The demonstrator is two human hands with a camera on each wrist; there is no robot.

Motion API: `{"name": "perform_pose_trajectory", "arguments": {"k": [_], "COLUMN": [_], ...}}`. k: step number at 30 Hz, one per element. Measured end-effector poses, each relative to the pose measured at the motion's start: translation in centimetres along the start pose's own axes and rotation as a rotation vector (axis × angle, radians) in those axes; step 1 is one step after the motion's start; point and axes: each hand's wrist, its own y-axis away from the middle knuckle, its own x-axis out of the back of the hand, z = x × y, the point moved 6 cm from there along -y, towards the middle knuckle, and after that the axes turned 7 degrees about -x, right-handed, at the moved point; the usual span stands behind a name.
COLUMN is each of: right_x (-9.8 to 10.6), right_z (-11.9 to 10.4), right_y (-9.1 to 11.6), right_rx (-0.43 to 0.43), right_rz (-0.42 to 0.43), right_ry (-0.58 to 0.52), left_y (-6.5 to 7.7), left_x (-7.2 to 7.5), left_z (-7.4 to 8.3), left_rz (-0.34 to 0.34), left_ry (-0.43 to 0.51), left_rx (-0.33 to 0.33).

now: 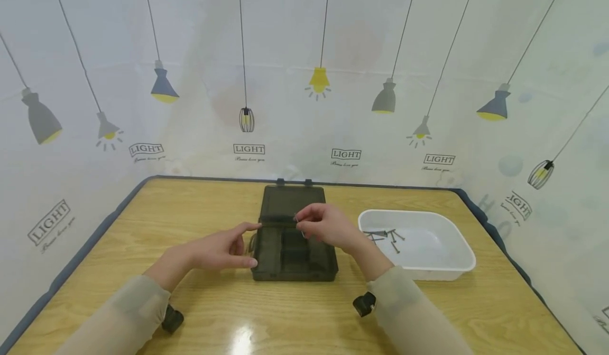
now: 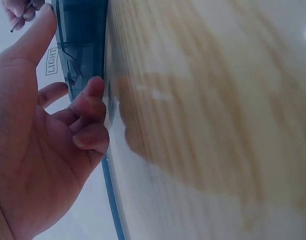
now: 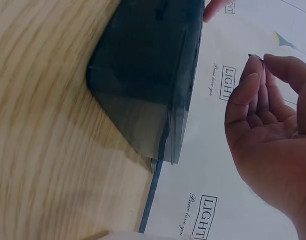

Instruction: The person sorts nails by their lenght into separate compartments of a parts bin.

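Observation:
A dark see-through plastic box (image 1: 295, 277) lies on the table with its lid (image 1: 292, 201) folded back. My left hand (image 1: 216, 249) is at the box's left side, thumb at the near left edge and index finger by the hinge corner. In the left wrist view the other fingers bend loosely beside the box wall (image 2: 83, 30). Above the box, my right hand (image 1: 328, 225) pinches a thin screw (image 2: 21, 17) between thumb and fingertips. Its pointed end (image 3: 250, 55) pokes out past the fingertips in the right wrist view.
A white tray (image 1: 428, 268) stands to the right of the box, behind my right forearm. Several screws (image 1: 394, 236) lie in its left part. The wooden table (image 1: 214, 313) ends at a dark edge against a white curtain (image 1: 285, 38) printed with lamps.

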Motion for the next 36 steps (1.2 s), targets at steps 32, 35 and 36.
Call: {"name": "perform_pose_trajectory", "arguments": {"k": [32, 35, 36], "right_x": [-4.7, -4.8, -4.9], "right_z": [0.3, 0.1, 0.1], "right_y": [-3.0, -3.0, -3.0], "right_rx": [-0.086, -0.089, -0.089], "right_rz": [-0.028, -0.026, -0.025], "right_ry": [-0.124, -0.107, -0.100], "left_y": [0.0, 0.0, 0.0], "left_x": [-0.3, -0.3, -0.3], "left_z": [-1.2, -1.2, -1.2], "left_rz": [-0.032, -0.030, -0.030], "left_ry": [0.092, 0.091, 0.091], "left_rx": [0.074, 0.082, 0.084]}}
